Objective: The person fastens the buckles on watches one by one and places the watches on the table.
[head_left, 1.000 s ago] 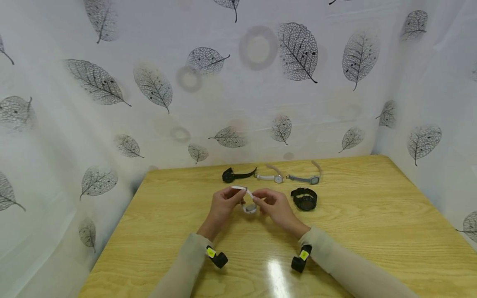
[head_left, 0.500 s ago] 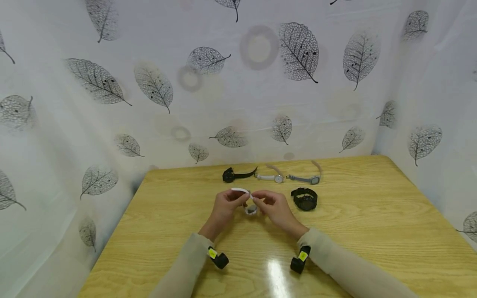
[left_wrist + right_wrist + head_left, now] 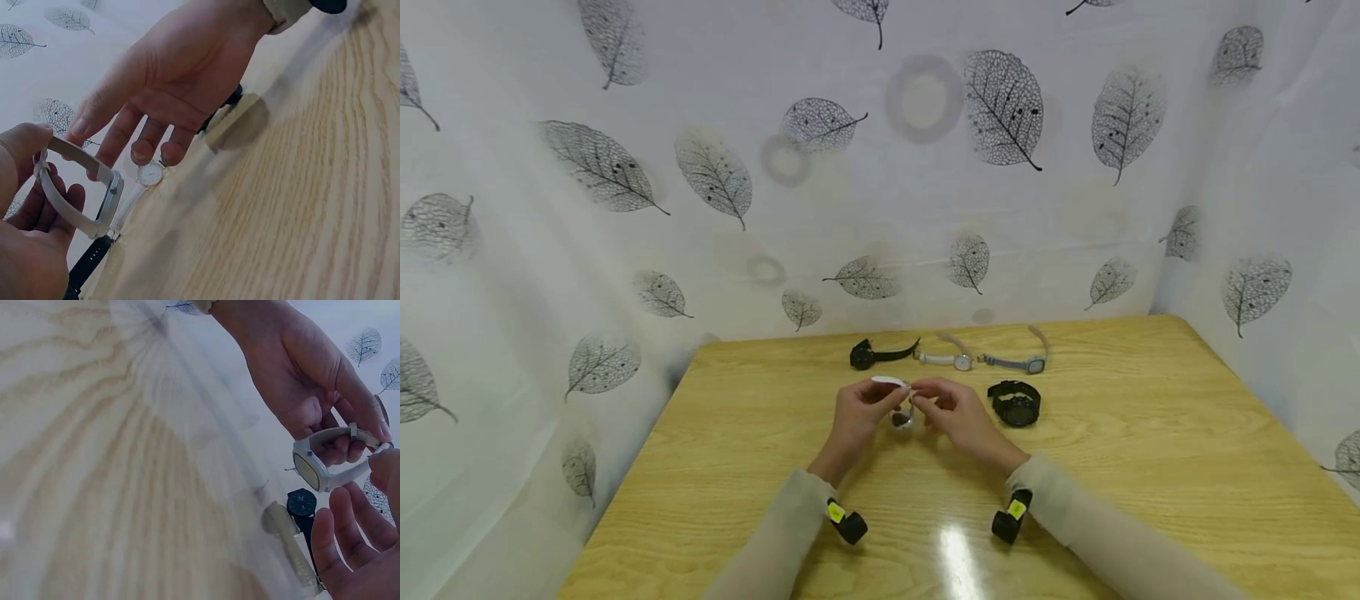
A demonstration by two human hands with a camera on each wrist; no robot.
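Observation:
A white wristwatch (image 3: 902, 420) hangs between my two hands, its strap looped round with the ends together at the top and the watch case at the bottom. My left hand (image 3: 856, 415) pinches the strap between thumb and fingers. From the other side, my right hand (image 3: 961, 417) pinches the strap close to the left fingertips. The right wrist view shows the pale case (image 3: 308, 467) facing away from the fingers and a keeper loop on the strap. Fingertips partly hide where the strap ends meet.
Behind the hands, a black watch (image 3: 862, 355), a white watch (image 3: 962, 362) and a grey-blue watch (image 3: 1036, 365) lie in a row near the back edge. A chunky black watch (image 3: 1018, 406) stands to the right on the wooden table (image 3: 722, 467). Leaf-patterned curtain (image 3: 887, 200) surrounds the table.
Both hands have drawn closer together, bringing the strap ends of the white wristwatch together into a loop. The other watches have stayed in place.

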